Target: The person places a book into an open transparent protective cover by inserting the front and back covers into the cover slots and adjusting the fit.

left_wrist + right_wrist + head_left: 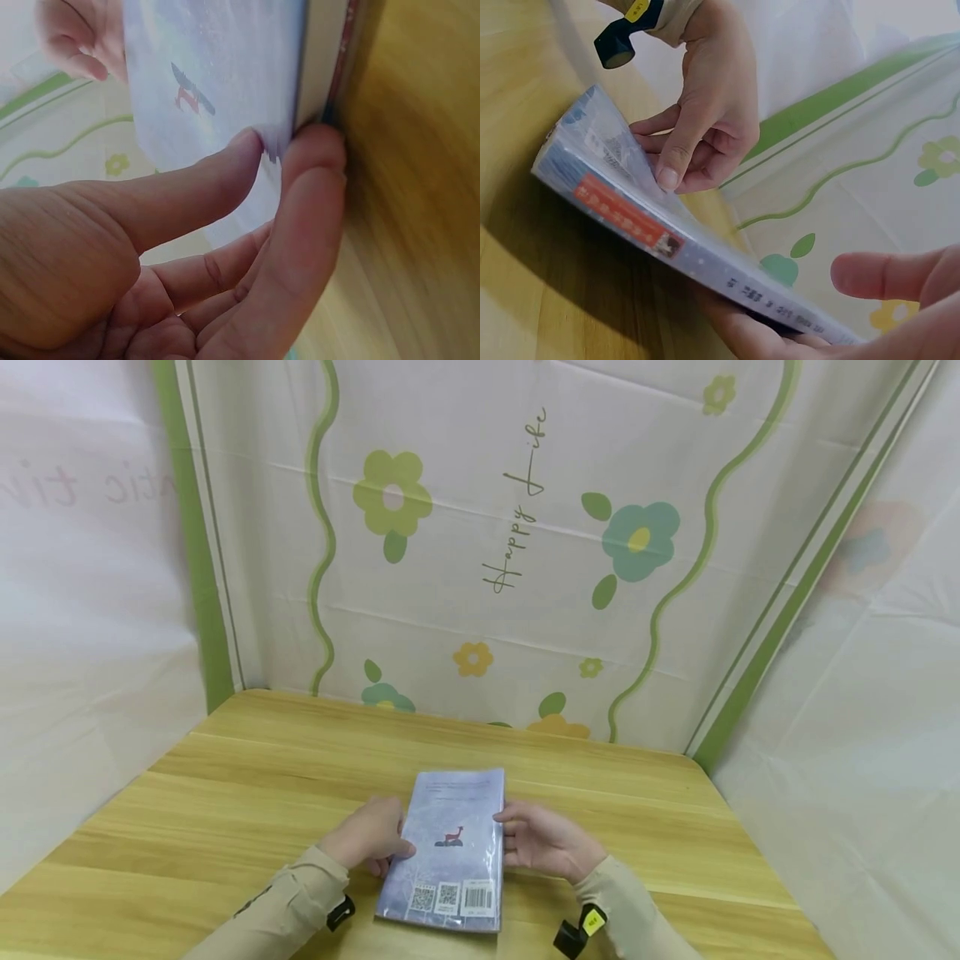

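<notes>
A book (pixel 442 868) in a glossy pale-blue cover lies back cover up between both hands, with a small red deer picture and printed codes on it. At its left edge my left hand (pixel 372 835) pinches it, the thumb on the cover and the fingers at the page edge, as the left wrist view also shows. On the spine side is my right hand (pixel 551 842); its fingers reach beneath the book. In the right wrist view the right thumb (pixel 885 274) stands apart from the cover, and the spine (pixel 705 259) bears a red label.
The wooden table (pixel 225 827) spreads around the book. Behind it hangs a white cloth (pixel 465 543) with flowers and lettering, and pale cloth also hangs at both sides. Each wrist wears a dark strap device, such as the one on the right wrist (pixel 573 935).
</notes>
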A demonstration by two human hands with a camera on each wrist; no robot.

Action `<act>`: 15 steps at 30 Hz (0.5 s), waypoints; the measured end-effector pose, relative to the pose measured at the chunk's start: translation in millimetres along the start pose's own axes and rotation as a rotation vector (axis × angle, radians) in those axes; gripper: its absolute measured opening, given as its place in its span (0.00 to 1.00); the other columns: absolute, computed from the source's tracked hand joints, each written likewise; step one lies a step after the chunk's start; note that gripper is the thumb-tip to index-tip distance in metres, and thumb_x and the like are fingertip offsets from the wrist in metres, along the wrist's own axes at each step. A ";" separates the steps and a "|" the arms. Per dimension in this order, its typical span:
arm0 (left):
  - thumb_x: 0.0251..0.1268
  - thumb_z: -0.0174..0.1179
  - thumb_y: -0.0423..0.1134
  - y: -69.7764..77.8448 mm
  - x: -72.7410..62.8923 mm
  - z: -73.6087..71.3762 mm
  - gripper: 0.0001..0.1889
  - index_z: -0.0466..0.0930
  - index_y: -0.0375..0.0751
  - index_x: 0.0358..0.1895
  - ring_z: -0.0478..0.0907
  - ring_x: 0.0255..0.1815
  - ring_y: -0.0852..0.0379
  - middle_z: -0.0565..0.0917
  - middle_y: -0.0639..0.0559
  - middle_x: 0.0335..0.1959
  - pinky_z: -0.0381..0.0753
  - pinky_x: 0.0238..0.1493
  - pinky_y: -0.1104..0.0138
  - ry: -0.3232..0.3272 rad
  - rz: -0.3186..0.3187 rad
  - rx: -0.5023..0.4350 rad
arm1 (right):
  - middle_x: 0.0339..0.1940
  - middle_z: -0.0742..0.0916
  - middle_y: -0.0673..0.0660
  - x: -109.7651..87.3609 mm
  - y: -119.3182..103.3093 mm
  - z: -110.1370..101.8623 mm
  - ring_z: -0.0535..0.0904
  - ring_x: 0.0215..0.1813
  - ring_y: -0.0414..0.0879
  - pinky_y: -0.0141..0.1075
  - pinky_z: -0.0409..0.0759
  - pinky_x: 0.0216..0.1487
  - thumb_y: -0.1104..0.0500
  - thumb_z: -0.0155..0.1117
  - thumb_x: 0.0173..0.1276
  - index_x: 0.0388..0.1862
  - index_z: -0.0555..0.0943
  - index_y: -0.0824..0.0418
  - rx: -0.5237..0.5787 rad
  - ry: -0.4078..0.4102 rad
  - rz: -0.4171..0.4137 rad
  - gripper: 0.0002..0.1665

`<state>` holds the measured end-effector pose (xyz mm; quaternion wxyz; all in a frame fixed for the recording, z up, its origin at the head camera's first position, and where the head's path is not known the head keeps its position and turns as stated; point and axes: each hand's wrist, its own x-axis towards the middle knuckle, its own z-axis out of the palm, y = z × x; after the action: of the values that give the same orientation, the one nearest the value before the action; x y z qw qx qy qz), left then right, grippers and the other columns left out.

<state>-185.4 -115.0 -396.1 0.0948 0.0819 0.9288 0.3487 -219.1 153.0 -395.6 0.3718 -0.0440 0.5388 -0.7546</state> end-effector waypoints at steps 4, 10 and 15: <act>0.53 0.72 0.28 -1.1 0.5 0.3 0.16 0.71 0.36 0.19 0.77 0.10 0.55 0.77 0.45 0.12 0.80 0.14 0.67 -0.008 -0.003 -0.006 | 0.63 0.74 0.74 2.1 1.9 1.1 0.74 0.60 0.62 0.51 0.75 0.60 0.71 0.49 0.70 0.80 0.44 0.62 -0.013 0.017 -0.025 0.43; 0.54 0.72 0.29 -1.7 0.8 -0.6 0.16 0.72 0.35 0.19 0.78 0.11 0.54 0.77 0.45 0.12 0.81 0.14 0.67 -0.020 0.001 -0.021 | 0.60 0.76 0.73 4.9 4.5 1.8 0.77 0.56 0.61 0.50 0.78 0.58 0.77 0.49 0.65 0.80 0.44 0.63 -0.018 0.072 -0.042 0.47; 0.54 0.73 0.32 0.2 0.3 -3.4 0.17 0.72 0.36 0.18 0.78 0.11 0.55 0.77 0.46 0.11 0.81 0.14 0.67 -0.029 -0.007 -0.008 | 0.60 0.77 0.73 6.2 4.7 0.8 0.77 0.57 0.61 0.50 0.77 0.59 0.78 0.48 0.65 0.79 0.44 0.65 0.012 0.086 -0.034 0.46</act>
<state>-186.5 -116.9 -393.5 0.1098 0.0834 0.9262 0.3509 -220.7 147.9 -401.3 0.3355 -0.0184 0.5491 -0.7653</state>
